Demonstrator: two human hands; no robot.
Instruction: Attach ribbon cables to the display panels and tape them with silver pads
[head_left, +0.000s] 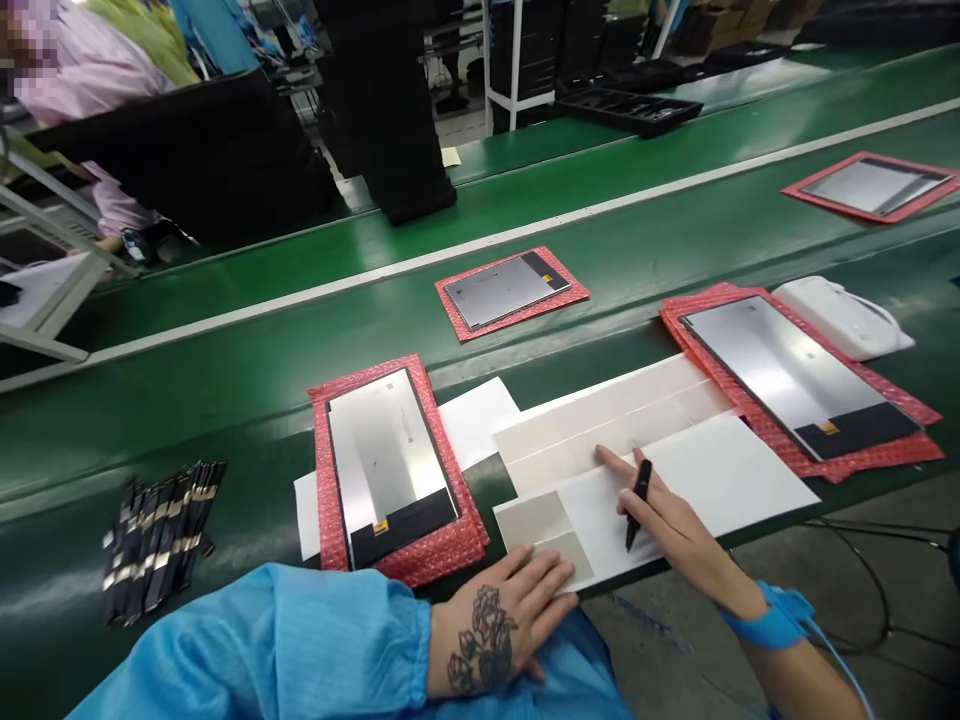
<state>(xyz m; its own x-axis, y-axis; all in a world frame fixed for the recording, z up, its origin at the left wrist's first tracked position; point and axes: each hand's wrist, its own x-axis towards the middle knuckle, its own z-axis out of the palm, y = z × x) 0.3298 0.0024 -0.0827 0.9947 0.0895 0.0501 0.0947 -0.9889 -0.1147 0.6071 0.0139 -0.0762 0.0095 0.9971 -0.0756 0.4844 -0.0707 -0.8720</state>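
My left hand (504, 625) lies flat with fingers stretched, its fingertips on the small greyish film piece (541, 520) at the near edge of a white sheet (686, 470). A black pen-like tool (638, 506) sits in my right hand (675, 525), its tip pointing down toward that sheet. The index finger of the same hand reaches onto a long pale film strip (600, 425) behind the sheet. To the left, a display panel (386, 460) with a silver back rests on pink bubble wrap (470, 530). A second panel (787, 360) lies on pink wrap to the right.
Dark flex strips (161, 540) lie in a pile at the left. More panels on pink wrap sit farther back, one in the middle (502, 292) and one at right (874, 187). A white pouch-like object (840, 318) is beside the right panel. Black trays (630, 105) stand beyond.
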